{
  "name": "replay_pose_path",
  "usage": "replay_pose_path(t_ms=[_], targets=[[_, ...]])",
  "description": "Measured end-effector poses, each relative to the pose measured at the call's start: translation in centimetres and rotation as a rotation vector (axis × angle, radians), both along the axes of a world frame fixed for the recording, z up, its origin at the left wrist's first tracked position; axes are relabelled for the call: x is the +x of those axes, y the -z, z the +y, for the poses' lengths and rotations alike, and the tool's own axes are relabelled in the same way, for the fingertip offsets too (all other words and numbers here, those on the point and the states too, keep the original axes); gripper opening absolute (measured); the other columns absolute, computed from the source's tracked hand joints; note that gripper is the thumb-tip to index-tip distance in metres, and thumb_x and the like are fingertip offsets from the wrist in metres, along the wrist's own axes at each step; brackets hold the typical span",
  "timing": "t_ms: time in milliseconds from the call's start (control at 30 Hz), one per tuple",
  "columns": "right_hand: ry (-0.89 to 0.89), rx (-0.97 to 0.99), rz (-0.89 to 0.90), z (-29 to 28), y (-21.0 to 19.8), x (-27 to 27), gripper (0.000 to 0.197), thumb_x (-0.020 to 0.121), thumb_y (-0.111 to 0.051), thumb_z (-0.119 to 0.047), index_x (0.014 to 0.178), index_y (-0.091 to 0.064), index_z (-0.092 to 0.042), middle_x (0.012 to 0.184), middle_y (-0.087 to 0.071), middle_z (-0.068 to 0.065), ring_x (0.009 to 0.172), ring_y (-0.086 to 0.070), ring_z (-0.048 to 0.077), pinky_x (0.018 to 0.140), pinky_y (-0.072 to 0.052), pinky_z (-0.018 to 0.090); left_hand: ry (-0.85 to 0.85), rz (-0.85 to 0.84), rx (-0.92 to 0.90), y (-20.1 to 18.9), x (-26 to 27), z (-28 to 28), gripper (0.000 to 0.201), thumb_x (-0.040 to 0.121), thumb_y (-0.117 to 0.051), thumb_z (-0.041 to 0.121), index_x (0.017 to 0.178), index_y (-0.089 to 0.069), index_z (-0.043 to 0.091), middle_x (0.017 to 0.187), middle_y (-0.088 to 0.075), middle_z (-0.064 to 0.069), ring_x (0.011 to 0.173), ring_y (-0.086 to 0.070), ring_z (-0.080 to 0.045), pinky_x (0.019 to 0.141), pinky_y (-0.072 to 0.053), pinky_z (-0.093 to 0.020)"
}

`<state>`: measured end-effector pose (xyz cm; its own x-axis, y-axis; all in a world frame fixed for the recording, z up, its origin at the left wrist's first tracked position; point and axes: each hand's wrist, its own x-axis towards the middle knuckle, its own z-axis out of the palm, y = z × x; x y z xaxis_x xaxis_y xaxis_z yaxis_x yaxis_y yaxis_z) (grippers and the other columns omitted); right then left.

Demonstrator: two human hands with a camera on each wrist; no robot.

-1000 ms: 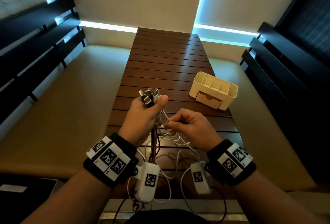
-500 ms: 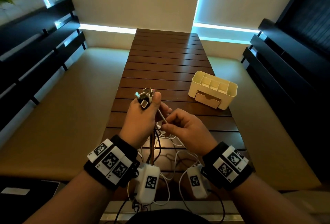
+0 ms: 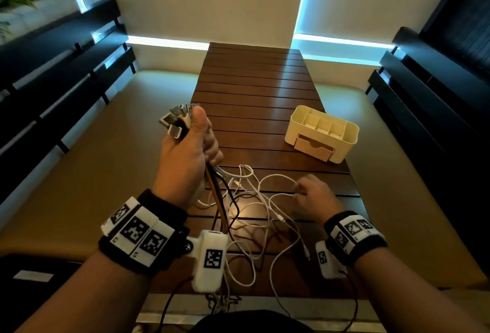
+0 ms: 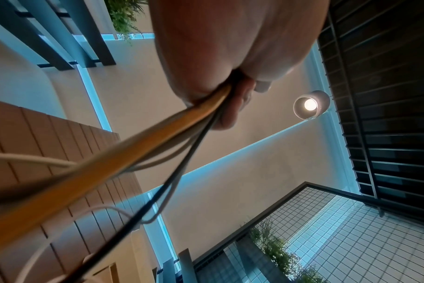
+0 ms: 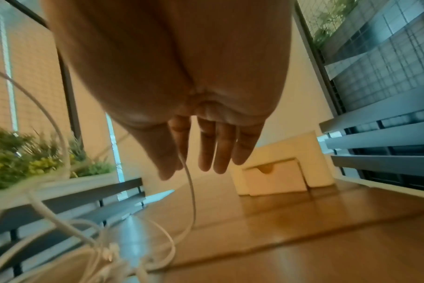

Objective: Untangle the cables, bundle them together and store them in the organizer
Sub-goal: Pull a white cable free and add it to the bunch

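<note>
My left hand (image 3: 189, 147) is raised above the slatted wooden table (image 3: 259, 80) and grips a bundle of cables (image 4: 157, 137). Their metal USB plugs (image 3: 176, 120) stick out above the thumb. Orange, black and white strands hang from the fist to a loose tangle (image 3: 249, 200) on the table. My right hand (image 3: 305, 192) is low over the table to the right. Its thumb and forefinger pinch one white cable (image 5: 190, 191), and the other fingers (image 5: 220, 153) are nearly straight. The cream organizer (image 3: 322, 133), with open compartments and a drawer, stands beyond the right hand.
Dark slatted benches (image 3: 66, 80) run along both sides, with beige cushions (image 3: 92, 173) below them. A pendant lamp (image 4: 311, 104) hangs overhead. The far half of the table holds only the organizer. Cable ends trail over the near table edge (image 3: 225, 301).
My right hand has moved away from the left, down and to the right, drawing a white cable out of the tangle. The left hand has risen with the plug bundle.
</note>
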<state>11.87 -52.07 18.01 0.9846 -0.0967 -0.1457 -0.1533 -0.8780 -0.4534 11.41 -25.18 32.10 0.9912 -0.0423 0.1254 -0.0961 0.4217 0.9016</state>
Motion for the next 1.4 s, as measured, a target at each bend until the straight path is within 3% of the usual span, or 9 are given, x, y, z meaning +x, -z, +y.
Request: replay_pose_path(t_ms=[100, 200, 367, 500, 633, 800, 1000, 1167, 1400], targets=[[-0.094, 0.084, -0.061, 1.6, -3.4, -0.2, 0.039, 0.088, -0.061, -0.009, 0.122, -0.058, -0.028, 0.131, -0.042, -0.013, 0.117, -0.043, 0.006, 0.098, -0.04, 0.025, 0.02, 0.023, 0.015, 0.4, -0.2, -0.6, 0.036, 0.103, -0.042, 0.037, 0.075, -0.047, 0.016, 0.058, -0.036, 0.004, 0.048, -0.033, -0.009, 0.046, -0.035, -0.022], [-0.234, 0.279, -0.22, 4.5, -7.8, -1.1, 0.05, 0.085, -0.055, 0.002, 0.125, -0.057, -0.027, 0.134, -0.044, -0.013, 0.121, -0.041, -0.001, 0.105, -0.036, 0.02, 0.062, 0.0, 0.033, 0.6, -0.4, -1.5, 0.036, 0.104, -0.041, 0.035, 0.074, -0.047, 0.016, 0.058, -0.035, 0.002, 0.048, -0.034, -0.01, 0.048, -0.036, -0.022], [-0.494, 0.625, -0.215, 8.5, -11.7, -3.1, 0.035, 0.092, -0.065, -0.011, 0.12, -0.055, -0.03, 0.113, -0.062, -0.014, 0.109, -0.058, -0.004, 0.093, -0.046, 0.012, 0.146, -0.066, 0.003, 0.7, -0.6, -1.9, 0.034, 0.099, -0.044, 0.041, 0.077, -0.049, 0.016, 0.06, -0.036, 0.0, 0.051, -0.04, -0.013, 0.052, -0.041, -0.026], [-0.52, 0.52, -0.135, 8.5, -10.5, -2.7, 0.008, 0.096, -0.061, -0.031, 0.103, -0.064, -0.029, 0.088, -0.065, -0.014, 0.083, -0.062, 0.003, 0.076, -0.051, 0.023, 0.156, -0.007, -0.049, 0.2, -0.8, -1.1, 0.034, 0.092, -0.046, 0.047, 0.08, -0.049, 0.016, 0.057, -0.036, 0.003, 0.045, -0.036, -0.009, 0.045, -0.036, -0.022], [-0.514, 0.543, -0.161, 7.7, -9.0, -2.2, 0.01, 0.097, -0.061, -0.024, 0.095, -0.066, -0.033, 0.087, -0.062, -0.019, 0.08, -0.06, 0.002, 0.073, -0.046, 0.014, 0.148, 0.014, -0.067, -0.2, -0.9, 0.3, 0.035, 0.091, -0.045, 0.049, 0.079, -0.047, 0.016, 0.056, -0.034, 0.005, 0.044, -0.029, -0.007, 0.043, -0.03, -0.021], [-0.468, 0.528, -0.217, 7.4, -8.8, -1.8, 0.005, 0.09, -0.069, -0.028, 0.089, -0.071, -0.023, 0.091, -0.061, -0.008, 0.083, -0.06, 0.009, 0.075, -0.05, 0.019, 0.135, 0.027, -0.047, -0.4, -1.2, 1.3, 0.035, 0.092, -0.045, 0.048, 0.079, -0.047, 0.016, 0.055, -0.034, 0.005, 0.043, -0.029, -0.008, 0.041, -0.029, -0.021], [-0.343, 0.504, -0.32, 6.4, -9.2, -1.4, 0.029, 0.074, -0.078, -0.042, 0.083, -0.065, -0.018, 0.074, -0.066, 0.006, 0.064, -0.06, 0.021, 0.057, -0.051, 0.024, 0.129, 0.004, -0.016, -0.8, -1.4, 1.8, 0.035, 0.092, -0.045, 0.048, 0.079, -0.048, 0.015, 0.055, -0.034, 0.005, 0.042, -0.028, -0.008, 0.04, -0.029, -0.021], [-0.259, 0.554, -0.254, 3.7, -9.3, -1.7, 0.02, 0.078, -0.078, -0.04, 0.08, -0.065, -0.025, 0.079, -0.066, 0.004, 0.076, -0.062, 0.028, 0.074, -0.055, 0.047, 0.066, -0.007, 0.046, -0.7, -1.0, 3.3, 0.034, 0.098, -0.047, 0.043, 0.075, -0.045, 0.018, 0.056, -0.031, 0.004, 0.045, -0.023, -0.01, 0.042, -0.024, -0.022], [-0.368, 0.775, -0.212, 5.7, -10.5, -2.1, 0.016, 0.083, -0.066, -0.037, 0.087, -0.065, -0.022, 0.073, -0.06, -0.012, 0.066, -0.056, 0.006, 0.065, -0.047, 0.02, 0.152, -0.098, 0.428, 0.8, -1.9, 1.2, 0.025, 0.082, -0.069, 0.033, 0.08, -0.057, 0.012, 0.054, -0.038, 0.005, 0.043, -0.031, -0.012, 0.041, -0.032, -0.023]])
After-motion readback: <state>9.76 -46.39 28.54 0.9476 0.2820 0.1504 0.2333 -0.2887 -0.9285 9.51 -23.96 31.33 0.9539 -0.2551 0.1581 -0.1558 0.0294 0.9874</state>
